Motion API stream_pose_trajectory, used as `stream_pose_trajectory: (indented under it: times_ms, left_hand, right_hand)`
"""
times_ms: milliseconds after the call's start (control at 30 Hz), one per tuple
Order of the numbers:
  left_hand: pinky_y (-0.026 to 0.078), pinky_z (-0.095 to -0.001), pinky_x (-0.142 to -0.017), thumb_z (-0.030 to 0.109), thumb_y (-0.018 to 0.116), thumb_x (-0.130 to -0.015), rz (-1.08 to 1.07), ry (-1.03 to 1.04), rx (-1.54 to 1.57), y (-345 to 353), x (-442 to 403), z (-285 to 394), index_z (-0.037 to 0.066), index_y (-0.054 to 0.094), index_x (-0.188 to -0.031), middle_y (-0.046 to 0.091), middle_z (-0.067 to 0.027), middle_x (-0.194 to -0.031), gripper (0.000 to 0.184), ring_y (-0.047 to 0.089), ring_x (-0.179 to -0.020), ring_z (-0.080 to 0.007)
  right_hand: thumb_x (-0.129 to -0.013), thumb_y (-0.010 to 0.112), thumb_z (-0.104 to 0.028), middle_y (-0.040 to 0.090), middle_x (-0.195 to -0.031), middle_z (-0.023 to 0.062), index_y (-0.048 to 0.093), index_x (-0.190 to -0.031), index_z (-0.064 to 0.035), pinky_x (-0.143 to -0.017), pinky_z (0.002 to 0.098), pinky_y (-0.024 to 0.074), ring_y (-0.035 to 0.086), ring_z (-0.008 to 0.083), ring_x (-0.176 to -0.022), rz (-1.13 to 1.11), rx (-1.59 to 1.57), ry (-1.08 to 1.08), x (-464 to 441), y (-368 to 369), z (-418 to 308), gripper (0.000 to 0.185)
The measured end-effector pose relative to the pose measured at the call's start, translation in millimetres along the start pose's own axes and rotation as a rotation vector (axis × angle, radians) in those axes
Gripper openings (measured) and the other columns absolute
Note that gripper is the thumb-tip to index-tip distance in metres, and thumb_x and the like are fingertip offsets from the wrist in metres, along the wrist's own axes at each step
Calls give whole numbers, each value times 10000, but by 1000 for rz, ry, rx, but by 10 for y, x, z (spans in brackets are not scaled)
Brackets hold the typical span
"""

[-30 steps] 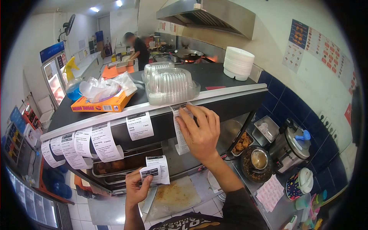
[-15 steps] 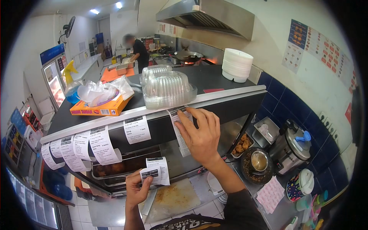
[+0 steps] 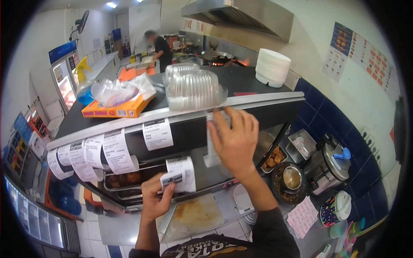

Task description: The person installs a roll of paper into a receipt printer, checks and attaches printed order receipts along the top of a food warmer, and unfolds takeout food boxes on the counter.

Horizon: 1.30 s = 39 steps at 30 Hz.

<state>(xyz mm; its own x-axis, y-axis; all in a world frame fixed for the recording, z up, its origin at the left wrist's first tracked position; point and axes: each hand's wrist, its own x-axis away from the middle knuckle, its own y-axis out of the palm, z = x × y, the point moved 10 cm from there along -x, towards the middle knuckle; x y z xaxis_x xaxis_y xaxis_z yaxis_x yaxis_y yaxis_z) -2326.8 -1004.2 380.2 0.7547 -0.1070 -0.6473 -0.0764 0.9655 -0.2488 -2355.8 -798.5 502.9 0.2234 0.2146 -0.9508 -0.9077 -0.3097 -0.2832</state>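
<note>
My left hand [image 3: 157, 197] pinches a couple of printed order slips [image 3: 185, 177] in front of the lower shelf. My right hand [image 3: 238, 142] is up at the metal rail [image 3: 180, 112] along the shelf edge, its fingers closed on the top of a long receipt [image 3: 211, 148]. That receipt hangs from the rail and is partly hidden behind the hand. One receipt [image 3: 157, 134] hangs alone to the left. Farther left, several overlapping receipts [image 3: 112, 150] dangle from the same rail, their lower ends curling.
On the black top stand an orange glove box [image 3: 116, 109], clear plastic lids [image 3: 191, 90] and stacked white containers [image 3: 273, 68]. Below are a cutting board [image 3: 193, 217], fried chicken [image 3: 274, 157], a pan [image 3: 289, 185] and a large cooker [image 3: 331, 163]. A co-worker [image 3: 161, 49] stands near the stove.
My view has tilted and shifted slightly. My right hand stays at the receipt on the rail, which now appears turned more edge-on. The left hand still holds its slips.
</note>
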Motion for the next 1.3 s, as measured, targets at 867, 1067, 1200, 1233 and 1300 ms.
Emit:
stream_pose_trajectory:
  times_ms: [867, 1067, 1200, 1233, 1300]
  left_hand:
    - [602, -290, -754, 143, 506, -1097, 365, -201, 454, -34, -26, 63, -54, 669, -1202, 760, -130, -1024, 277, 741, -843, -162]
    - [648, -358, -722, 197, 507, -1084, 364, -224, 606, -177, 104, -91, -26, 646, -1188, 748, -202, -1037, 283, 768, -797, -252]
    - [652, -363, -722, 195, 517, -1075, 337, -243, 644, -146, 123, -42, -33, 639, -1195, 747, -208, -1038, 285, 767, -777, -258]
    - [642, -341, -731, 193, 507, -1086, 314, -235, 653, -129, 122, -17, -32, 637, -1215, 752, -183, -1033, 290, 765, -791, -231]
    - [631, -320, -739, 192, 497, -1097, 286, -226, 662, -102, 123, 21, -31, 636, -1234, 756, -158, -1028, 296, 762, -804, -205]
  right_hand:
    - [-816, 617, -58, 638, -1074, 96, 691, -1118, -6, -916, 417, 461, 585, 284, -1047, -132, -318, -260, -229, 117, -531, 315]
    - [-817, 626, -67, 625, -1077, 109, 680, -1124, -7, -924, 423, 456, 584, 289, -1061, -97, -222, -263, -181, 103, -660, 318]
    - [-792, 639, -17, 634, -1121, 103, 684, -1162, -28, -970, 438, 450, 587, 296, -1068, -56, -182, -248, -165, 86, -657, 373]
    - [-816, 635, -58, 627, -1113, 117, 670, -1160, -15, -972, 434, 449, 585, 294, -1057, -52, -158, -259, -156, 85, -667, 348]
    - [-818, 634, -52, 630, -1128, 119, 670, -1168, -13, -972, 436, 450, 587, 293, -1062, -62, -156, -239, -150, 105, -664, 354]
